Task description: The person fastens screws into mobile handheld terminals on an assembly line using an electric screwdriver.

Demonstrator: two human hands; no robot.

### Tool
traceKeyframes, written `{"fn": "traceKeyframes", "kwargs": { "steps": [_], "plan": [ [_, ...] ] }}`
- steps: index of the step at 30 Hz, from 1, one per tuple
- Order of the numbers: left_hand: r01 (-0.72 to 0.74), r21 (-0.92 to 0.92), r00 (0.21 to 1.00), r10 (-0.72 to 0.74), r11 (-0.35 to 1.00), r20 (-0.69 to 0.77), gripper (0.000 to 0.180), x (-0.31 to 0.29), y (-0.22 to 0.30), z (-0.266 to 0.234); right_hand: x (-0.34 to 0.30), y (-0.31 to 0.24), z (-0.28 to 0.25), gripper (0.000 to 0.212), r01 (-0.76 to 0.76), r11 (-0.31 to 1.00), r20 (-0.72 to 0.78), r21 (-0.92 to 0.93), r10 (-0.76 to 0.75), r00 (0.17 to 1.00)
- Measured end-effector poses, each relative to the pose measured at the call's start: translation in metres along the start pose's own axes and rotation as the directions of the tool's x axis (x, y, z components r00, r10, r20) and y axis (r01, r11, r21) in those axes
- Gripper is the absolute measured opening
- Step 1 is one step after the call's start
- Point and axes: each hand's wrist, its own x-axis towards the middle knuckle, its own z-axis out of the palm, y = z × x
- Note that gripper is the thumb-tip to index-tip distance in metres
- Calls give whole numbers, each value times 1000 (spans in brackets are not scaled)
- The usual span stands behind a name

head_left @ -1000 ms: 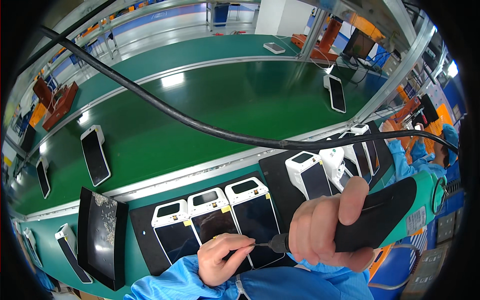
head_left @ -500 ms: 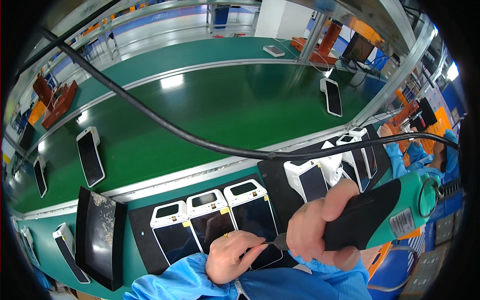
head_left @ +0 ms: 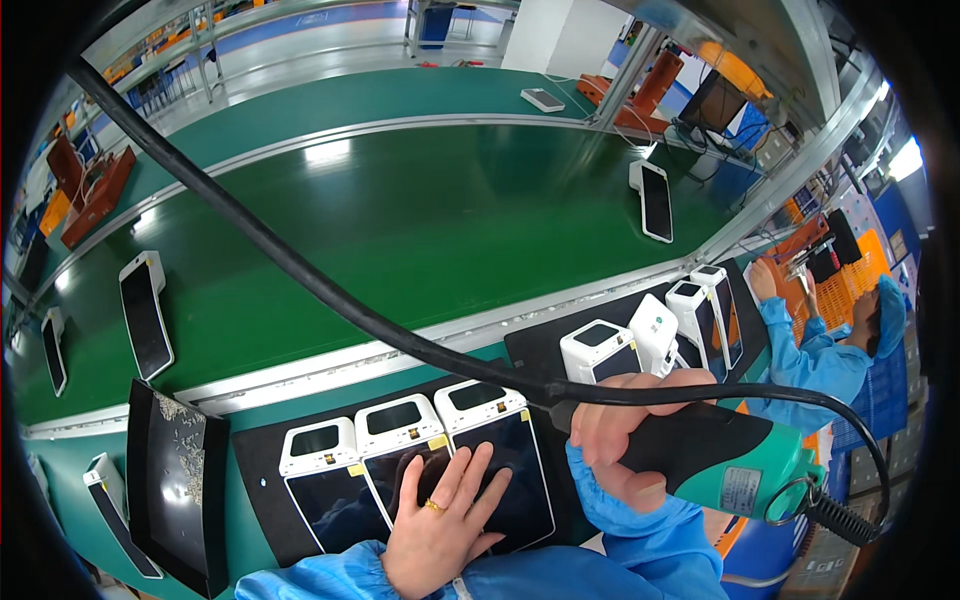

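My left hand (head_left: 440,520), a ring on one finger, lies flat with its fingers spread over the dark screens of the middle white payment terminal (head_left: 402,425) and the right white payment terminal (head_left: 512,455). Beside them is a left white payment terminal (head_left: 325,490); all three lie screen up on a black mat (head_left: 262,500). Closed around a green and black electric screwdriver (head_left: 745,465) is my right hand (head_left: 612,440), held above the mat's right side. A coiled spring hangs from the tool's rear end. Its tip is hidden behind the black cable.
A thick black cable (head_left: 300,275) crosses the view above the bench. At left stands a black tray (head_left: 150,500) of small screws (head_left: 188,455). More terminals (head_left: 690,310) stand at right, others on the green belt (head_left: 400,210). A co-worker (head_left: 820,350) works at far right.
My left hand has let go of the screwdriver's tip area and spread flat on the screens. My right hand has tilted the screwdriver, its rear end now lower, and moved the tip up.
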Motion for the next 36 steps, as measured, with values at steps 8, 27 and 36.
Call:
{"fn": "traceKeyframes", "kwargs": {
  "steps": [8,27,36],
  "plan": [
    [9,9,1000,-9,1000,10,63,1,1,2,-2,3,-4,59,-13,999,80,-49,17,997],
    [-5,-7,1000,5,1000,-12,63,0,-1,5,4,4,6,46,-114,990,27,81,112,993],
    [-16,-6,998,16,1000,-55,55,0,-6,9,8,5,19,41,-259,966,-63,-13,258,964]
  ]
}}
